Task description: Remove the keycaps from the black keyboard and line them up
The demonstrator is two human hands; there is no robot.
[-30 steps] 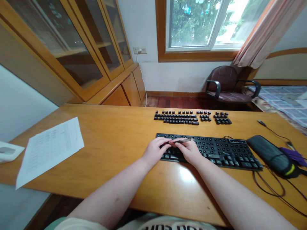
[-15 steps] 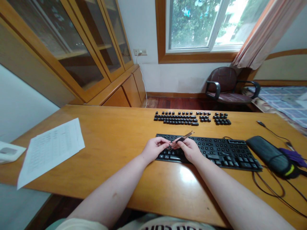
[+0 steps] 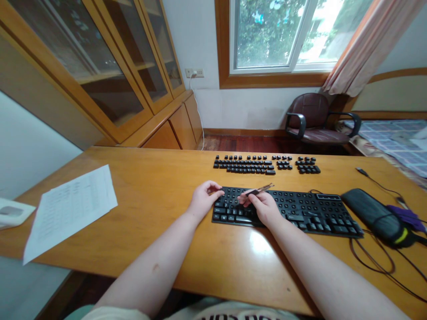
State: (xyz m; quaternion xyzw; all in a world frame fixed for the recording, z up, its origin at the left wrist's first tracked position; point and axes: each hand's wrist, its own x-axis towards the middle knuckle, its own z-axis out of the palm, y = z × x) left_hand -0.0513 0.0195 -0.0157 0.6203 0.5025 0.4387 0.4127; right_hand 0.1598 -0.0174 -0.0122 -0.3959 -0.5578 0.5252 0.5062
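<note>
A black keyboard (image 3: 320, 215) lies on the desk, with many keycaps off its upper rows and caps still along its front and right side. My left hand (image 3: 205, 200) is at its upper left corner, thumb and curled fingers closed on the edge. Over the middle keys, my right hand (image 3: 267, 209) pinches a keycap puller (image 3: 255, 192) with a dark body and thin metal ends. Its lower wire end is partly hidden by my fingers. Behind the keyboard, loose black keycaps (image 3: 247, 170) stand in rows grouped like the keyboard's layout.
Right of the keyboard lie a dark padded pouch (image 3: 370, 211), a purple cloth (image 3: 405, 218) and black cables (image 3: 373, 262). Papers (image 3: 71, 204) and a white object (image 3: 13, 213) are at the desk's left. Beyond the desk stands an armchair (image 3: 310, 118).
My left hand has moved left, away from the puller, to the keyboard's upper left corner. My right hand keeps the puller in nearly the same place.
</note>
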